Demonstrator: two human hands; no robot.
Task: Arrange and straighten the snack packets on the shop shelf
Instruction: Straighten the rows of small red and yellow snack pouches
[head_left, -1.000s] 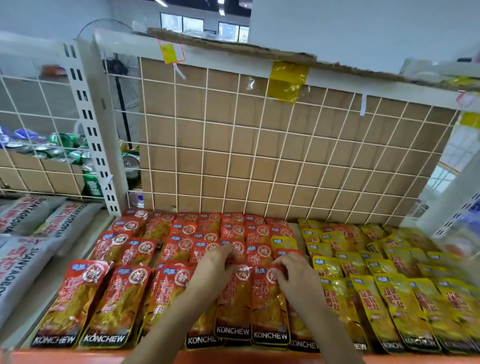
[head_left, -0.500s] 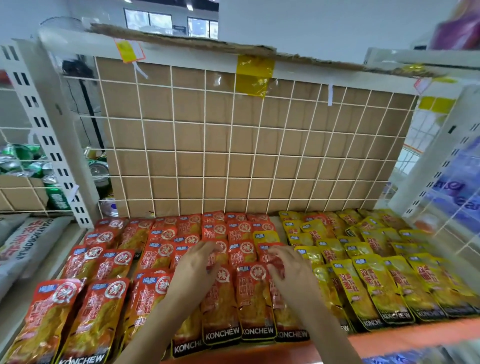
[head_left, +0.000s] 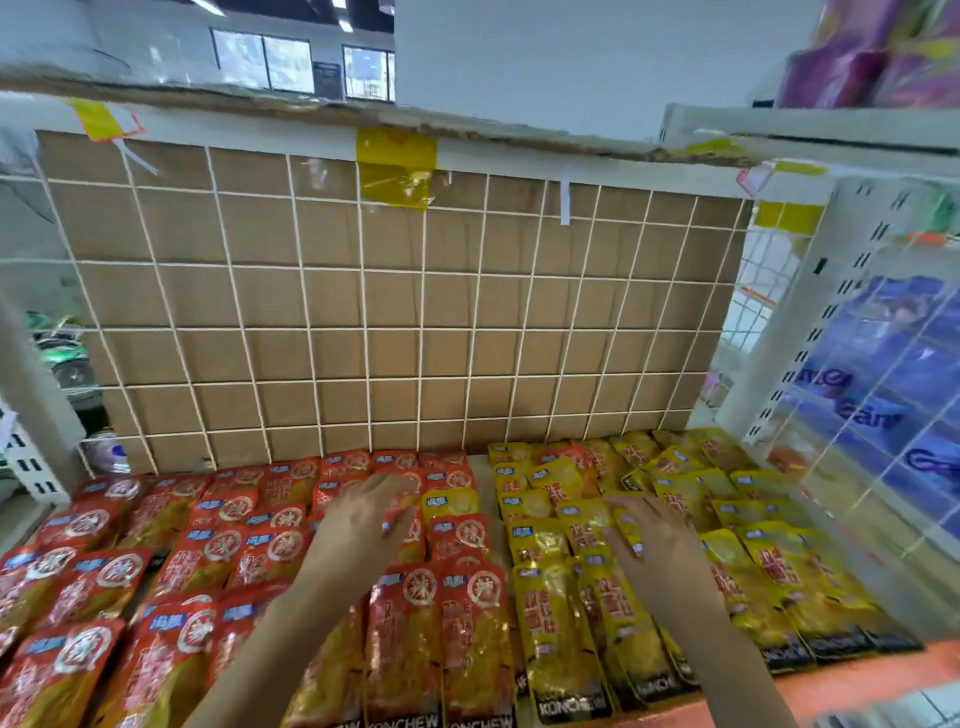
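Red snack packets (head_left: 208, 551) cover the left and middle of the shelf in overlapping rows. Yellow snack packets (head_left: 691, 499) fill the right part. One yellow packet (head_left: 451, 505) lies among the red ones, just right of my left hand (head_left: 363, 525). That hand rests flat on the red packets with its fingers spread. My right hand (head_left: 649, 545) lies flat on the yellow packets, fingers apart, and covers a few of them. Neither hand grips a packet.
A white wire grid backed by brown cardboard (head_left: 395, 322) closes the back of the shelf. White slotted uprights (head_left: 810, 332) stand at both sides. The orange shelf lip (head_left: 852, 686) runs along the front. Blue packs (head_left: 893, 374) sit behind wire at the right, purple goods (head_left: 872, 52) above.
The view has swung to the right. My right hand has moved from the red packets over to the yellow ones. My left hand has slid farther back on the red packets.
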